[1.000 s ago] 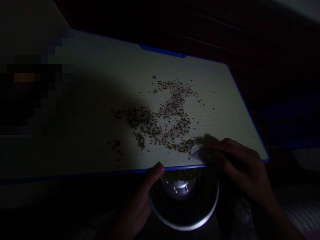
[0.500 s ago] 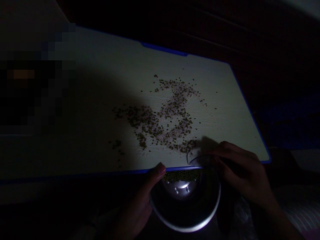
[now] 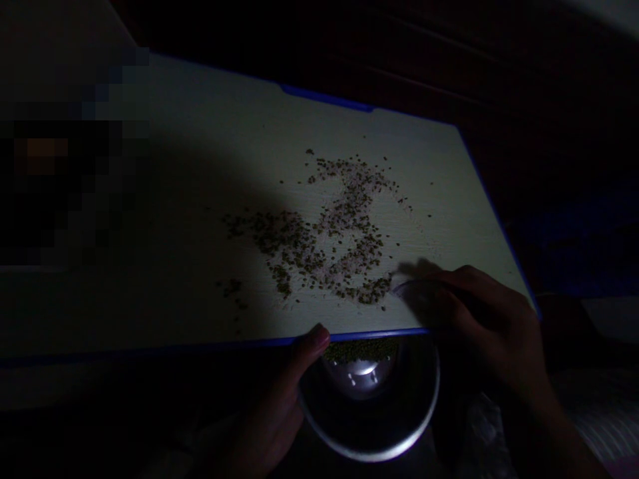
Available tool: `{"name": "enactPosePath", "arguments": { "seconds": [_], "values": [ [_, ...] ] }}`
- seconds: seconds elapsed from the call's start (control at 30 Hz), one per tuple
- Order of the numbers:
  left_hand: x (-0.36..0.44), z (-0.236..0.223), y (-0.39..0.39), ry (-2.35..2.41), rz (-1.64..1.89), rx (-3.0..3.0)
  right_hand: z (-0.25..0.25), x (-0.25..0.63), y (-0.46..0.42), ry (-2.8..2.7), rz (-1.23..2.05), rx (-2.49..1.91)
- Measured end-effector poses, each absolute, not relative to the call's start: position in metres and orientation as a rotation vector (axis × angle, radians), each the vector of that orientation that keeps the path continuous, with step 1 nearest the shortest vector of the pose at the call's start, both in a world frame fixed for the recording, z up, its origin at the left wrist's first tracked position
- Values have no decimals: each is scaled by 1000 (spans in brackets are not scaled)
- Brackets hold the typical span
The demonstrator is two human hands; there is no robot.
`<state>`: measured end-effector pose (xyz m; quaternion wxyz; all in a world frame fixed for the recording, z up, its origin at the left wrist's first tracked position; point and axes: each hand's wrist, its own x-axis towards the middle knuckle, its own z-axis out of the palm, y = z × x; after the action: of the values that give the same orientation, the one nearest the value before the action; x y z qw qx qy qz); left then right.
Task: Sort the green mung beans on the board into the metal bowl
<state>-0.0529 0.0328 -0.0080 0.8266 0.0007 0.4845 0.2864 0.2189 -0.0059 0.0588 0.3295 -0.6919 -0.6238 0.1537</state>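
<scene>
A pale board with a blue rim (image 3: 349, 120) lies in front of me in a dim room. Small green beans mixed with pale grains (image 3: 329, 236) are scattered over its middle. My left hand (image 3: 282, 406) grips a shiny steel bowl (image 3: 369, 426) held just under the board's near edge; a few green beans lie inside it. My right hand (image 3: 479, 319) rests on the board near its right front corner, fingers closed on a small clear, curved piece (image 3: 407, 289) whose edge touches the board beside the beans.
The left part of the board lies in deep shadow, with a blurred patch (image 3: 54, 173) over it. Darkness surrounds the board on the far side and on the right. A pale cloth (image 3: 599, 426) shows at the lower right.
My right hand and the clear piece have moved from the board's near edge up onto the board, slightly away from me. The bowl and left hand stay put.
</scene>
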Motion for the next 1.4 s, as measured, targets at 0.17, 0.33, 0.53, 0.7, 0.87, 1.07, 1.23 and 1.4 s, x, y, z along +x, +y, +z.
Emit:
{"name": "enactPosePath", "arguments": {
  "seconds": [0.17,0.33,0.53,0.7,0.87,1.07,1.23,1.4],
  "values": [
    [-53,-8,33,985,581,-43,60,211,-6,-1731,453,-1669],
    [-52,-4,31,1005,620,-12,59,210,-7,-1739,464,-1654],
    [-51,4,35,1032,607,-37,62,211,-12,-1737,502,-1650],
    [-50,1,35,1040,617,-44,62,214,-11,-1730,488,-1677],
    [-51,-1,34,997,596,-50,60,216,-10,-1714,466,-1693],
    [-49,-1,34,984,631,-18,61,213,-9,-1760,492,-1643],
    [-51,-5,33,989,609,-10,64,209,-6,-1797,460,-1623],
    [-50,-7,33,958,600,3,64,203,-7,-1847,481,-1523]
  ]
}}
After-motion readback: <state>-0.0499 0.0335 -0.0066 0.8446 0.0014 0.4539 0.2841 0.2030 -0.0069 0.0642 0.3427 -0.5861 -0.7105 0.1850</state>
